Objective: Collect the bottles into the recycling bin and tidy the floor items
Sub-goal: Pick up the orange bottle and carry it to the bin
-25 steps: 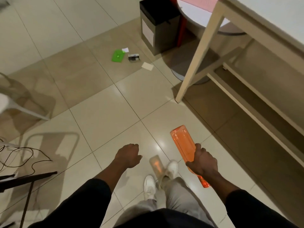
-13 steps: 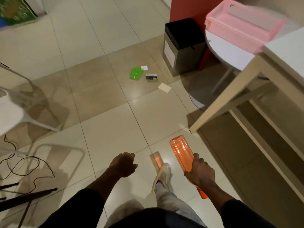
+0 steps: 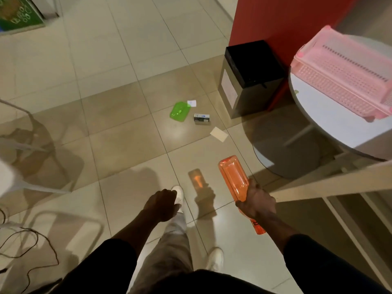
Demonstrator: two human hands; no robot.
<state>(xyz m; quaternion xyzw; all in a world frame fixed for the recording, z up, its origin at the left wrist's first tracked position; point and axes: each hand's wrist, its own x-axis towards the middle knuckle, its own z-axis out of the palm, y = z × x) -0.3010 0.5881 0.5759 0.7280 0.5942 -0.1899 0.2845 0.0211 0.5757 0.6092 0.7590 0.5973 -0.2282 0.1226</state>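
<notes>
Head view: right hand (image 3: 255, 201) grips translucent orange bottle (image 3: 234, 179)

Nothing reads clearly: the green sign (image 3: 19, 16) at the upper left bears blurred pale lettering, and the small box (image 3: 201, 119) mid-frame carries illegible print.

Dim, warm light, probably from lamps overhead and behind the person. The glossy floor (image 3: 118, 60) carries pale glare patches and soft shadows, darkest under the round tabletop (image 3: 331, 124). Light through the orange bottle (image 3: 233, 179) throws an orange glow on the tiles. The white chair (image 3: 8, 179) at the left edge and the pink basket (image 3: 339, 88) are smeared by blur; straight lines bow towards the borders.
</notes>
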